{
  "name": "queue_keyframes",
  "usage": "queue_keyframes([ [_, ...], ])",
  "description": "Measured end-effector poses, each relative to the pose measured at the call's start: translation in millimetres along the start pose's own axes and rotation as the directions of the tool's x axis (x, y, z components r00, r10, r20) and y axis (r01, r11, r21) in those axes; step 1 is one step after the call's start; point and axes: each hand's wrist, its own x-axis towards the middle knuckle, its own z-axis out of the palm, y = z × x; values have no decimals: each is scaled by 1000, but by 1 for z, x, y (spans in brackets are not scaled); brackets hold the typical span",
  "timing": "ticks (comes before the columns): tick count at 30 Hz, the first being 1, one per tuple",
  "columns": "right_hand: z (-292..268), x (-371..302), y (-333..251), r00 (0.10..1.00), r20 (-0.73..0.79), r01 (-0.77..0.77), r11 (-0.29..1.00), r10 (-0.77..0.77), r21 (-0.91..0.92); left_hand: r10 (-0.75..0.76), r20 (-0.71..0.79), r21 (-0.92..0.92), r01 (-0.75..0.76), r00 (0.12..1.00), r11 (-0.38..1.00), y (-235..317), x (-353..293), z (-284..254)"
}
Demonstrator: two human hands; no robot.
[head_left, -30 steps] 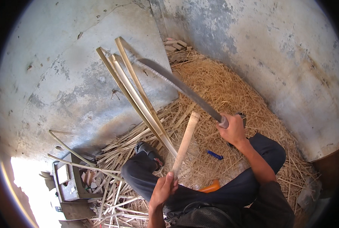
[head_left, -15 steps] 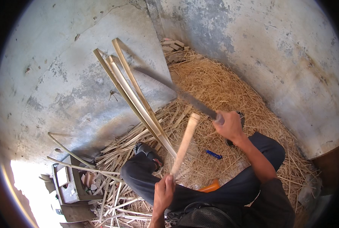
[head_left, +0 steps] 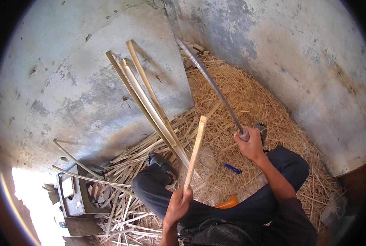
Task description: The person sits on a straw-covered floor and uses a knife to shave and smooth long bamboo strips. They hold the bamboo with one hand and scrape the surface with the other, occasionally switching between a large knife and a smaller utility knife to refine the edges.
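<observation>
My left hand (head_left: 178, 206) is closed round the lower end of a pale bamboo strip (head_left: 196, 149). The strip stands up from the fist, leaning slightly right, with its narrow side showing. In my right hand (head_left: 251, 145) is the handle of a long, narrow-bladed knife (head_left: 216, 88). Its dark blade points up and to the left, above the shavings and apart from the strip. Between my bent legs, an orange object (head_left: 227, 202) shows in part; what it is I cannot tell. A small blue object (head_left: 232, 168) lies on the shavings below the right hand.
Several long bamboo strips (head_left: 150, 96) lean on the left wall (head_left: 76, 90). A heap of thin shavings (head_left: 248, 96) covers the floor up to the right wall (head_left: 297, 82). Split strips (head_left: 123, 219) lie at the lower left, beside an open box (head_left: 74, 194) holding broken pieces.
The knife has swung from pointing left, near the strip's top, to pointing more upward, away from it. My left hand has turned the bamboo strip, so it looks narrower.
</observation>
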Motion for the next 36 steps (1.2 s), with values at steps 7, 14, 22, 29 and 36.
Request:
queue_keyframes([
  [7, 12, -18, -16, 920, 216, 380, 881, -328, -280, 82, -111, 264, -50, 990, 963, 34, 13, 19],
  [14, 18, -15, -23, 872, 292, 478, 808, -392, -345, 51, -98, 343, -14, 994, 939, 41, 9, 21],
  [22, 19, 2, 18, 941, 270, 313, 825, -204, -470, 22, 65, 287, -40, 998, 957, 54, -13, 24],
  [29, 26, -3, 28, 985, 170, 17, 978, 19, -210, -90, 287, -159, 140, 954, 977, 32, -5, 4],
  [36, -6, 1, -10, 998, 66, -18, 999, 21, -43, -199, 259, -279, 271, 945, 921, 30, 4, 5],
])
